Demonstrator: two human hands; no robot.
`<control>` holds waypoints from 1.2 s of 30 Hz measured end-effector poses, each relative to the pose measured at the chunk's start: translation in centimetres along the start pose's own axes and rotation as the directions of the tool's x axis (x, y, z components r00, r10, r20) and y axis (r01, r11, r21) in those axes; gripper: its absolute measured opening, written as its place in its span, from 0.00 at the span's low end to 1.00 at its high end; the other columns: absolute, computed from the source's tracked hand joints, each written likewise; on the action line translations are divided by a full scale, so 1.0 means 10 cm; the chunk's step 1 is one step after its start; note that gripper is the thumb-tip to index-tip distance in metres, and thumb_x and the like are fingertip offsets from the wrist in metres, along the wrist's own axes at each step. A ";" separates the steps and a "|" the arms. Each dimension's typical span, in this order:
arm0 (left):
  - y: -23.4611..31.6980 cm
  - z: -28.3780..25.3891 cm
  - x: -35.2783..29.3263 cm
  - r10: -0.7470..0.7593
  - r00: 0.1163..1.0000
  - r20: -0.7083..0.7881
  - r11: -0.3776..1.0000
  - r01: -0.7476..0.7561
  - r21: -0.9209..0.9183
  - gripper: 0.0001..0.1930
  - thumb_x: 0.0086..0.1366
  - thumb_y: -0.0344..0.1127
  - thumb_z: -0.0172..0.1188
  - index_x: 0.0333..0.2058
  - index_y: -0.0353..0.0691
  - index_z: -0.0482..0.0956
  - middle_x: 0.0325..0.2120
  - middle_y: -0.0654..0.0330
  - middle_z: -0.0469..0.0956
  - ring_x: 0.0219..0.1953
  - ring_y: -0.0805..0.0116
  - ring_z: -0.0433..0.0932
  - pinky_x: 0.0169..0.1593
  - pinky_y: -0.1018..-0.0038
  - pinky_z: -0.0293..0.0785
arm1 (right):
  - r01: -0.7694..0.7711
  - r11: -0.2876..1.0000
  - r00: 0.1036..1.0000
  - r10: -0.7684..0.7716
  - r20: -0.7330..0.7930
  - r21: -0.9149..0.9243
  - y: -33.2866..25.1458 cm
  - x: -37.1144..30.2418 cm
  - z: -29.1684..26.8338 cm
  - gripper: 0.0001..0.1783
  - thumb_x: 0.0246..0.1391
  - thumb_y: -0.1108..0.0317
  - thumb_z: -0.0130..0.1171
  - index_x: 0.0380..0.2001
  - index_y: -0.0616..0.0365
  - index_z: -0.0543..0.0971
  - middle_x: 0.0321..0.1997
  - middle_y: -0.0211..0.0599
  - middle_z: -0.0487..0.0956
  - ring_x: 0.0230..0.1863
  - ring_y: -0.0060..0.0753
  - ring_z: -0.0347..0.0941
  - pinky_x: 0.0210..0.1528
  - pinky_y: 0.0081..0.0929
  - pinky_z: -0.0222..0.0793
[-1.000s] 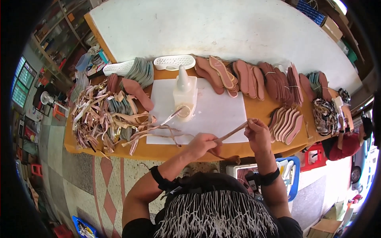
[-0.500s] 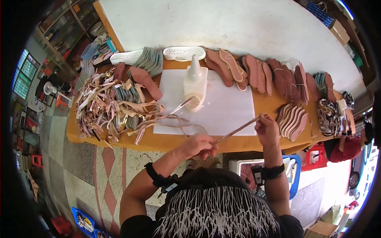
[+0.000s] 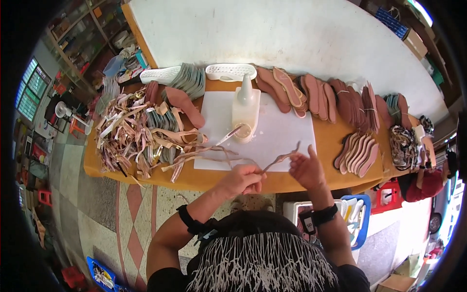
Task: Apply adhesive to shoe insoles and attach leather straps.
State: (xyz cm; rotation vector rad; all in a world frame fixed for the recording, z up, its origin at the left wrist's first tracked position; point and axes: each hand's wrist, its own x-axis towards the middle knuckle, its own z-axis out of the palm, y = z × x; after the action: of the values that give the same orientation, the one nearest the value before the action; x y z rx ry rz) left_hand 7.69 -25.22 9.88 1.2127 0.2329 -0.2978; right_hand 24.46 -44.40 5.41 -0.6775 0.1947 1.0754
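head view: a thin brown strap (image 3: 281, 158) angles up, nearer the wearer and right of the white container (image 3: 245, 114), its lower end clamped between the left hand's (image 3: 244, 179) finger and thumb; the right hand (image 3: 307, 169), fingers apart, is beside its upper end. tangled straps (image 3: 119, 134) sprawl left of the container, fanned insoles (image 3: 357, 153) to its right.

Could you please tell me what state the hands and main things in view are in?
Left hand: grip closed on a strap
Strap: bent, far end loose
Right hand: open, beside the strap
White container: on the white sheet
White sheet: spread flat
Brush: slanting at the container's round mouth
Strap heap: tangled
Brown insoles: overlapped in a row
Fan: running or not, cannot tell
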 end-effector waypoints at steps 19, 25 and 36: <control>0.24 0.02 -0.12 0.218 0.929 -0.299 0.960 -0.149 0.237 0.14 0.59 0.42 0.49 0.22 0.37 0.73 0.12 0.66 0.68 0.13 0.82 0.63 0.16 0.85 0.55 | 0.196 0.850 0.978 -0.133 0.161 -0.488 0.71 -0.12 0.99 0.12 0.50 0.64 0.54 0.37 0.57 0.72 0.36 0.28 0.73 0.36 0.21 0.67 0.39 0.20 0.62; 0.21 0.02 -0.22 0.153 0.953 -0.261 0.983 -0.118 0.143 0.12 0.59 0.36 0.46 0.26 0.35 0.74 0.16 0.64 0.71 0.17 0.80 0.68 0.20 0.85 0.63 | 0.163 0.902 0.986 -0.156 0.051 -0.400 0.79 -0.15 1.11 0.07 0.53 0.67 0.45 0.26 0.59 0.70 0.31 0.31 0.73 0.32 0.22 0.68 0.37 0.20 0.63; 0.06 -0.11 -0.29 0.152 0.981 -0.120 0.974 -0.128 0.188 0.10 0.60 0.33 0.46 0.29 0.32 0.74 0.21 0.62 0.74 0.21 0.78 0.72 0.24 0.83 0.70 | 0.294 0.919 0.943 -0.323 -0.075 -0.263 0.64 -0.13 0.93 0.07 0.51 0.67 0.46 0.26 0.59 0.70 0.23 0.32 0.70 0.24 0.24 0.66 0.28 0.20 0.64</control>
State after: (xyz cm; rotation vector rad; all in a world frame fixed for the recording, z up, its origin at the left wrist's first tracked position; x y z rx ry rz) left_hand 5.18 -23.74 11.01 1.4228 0.2383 -0.1159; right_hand 16.73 -37.91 10.68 -0.9646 0.0488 0.7606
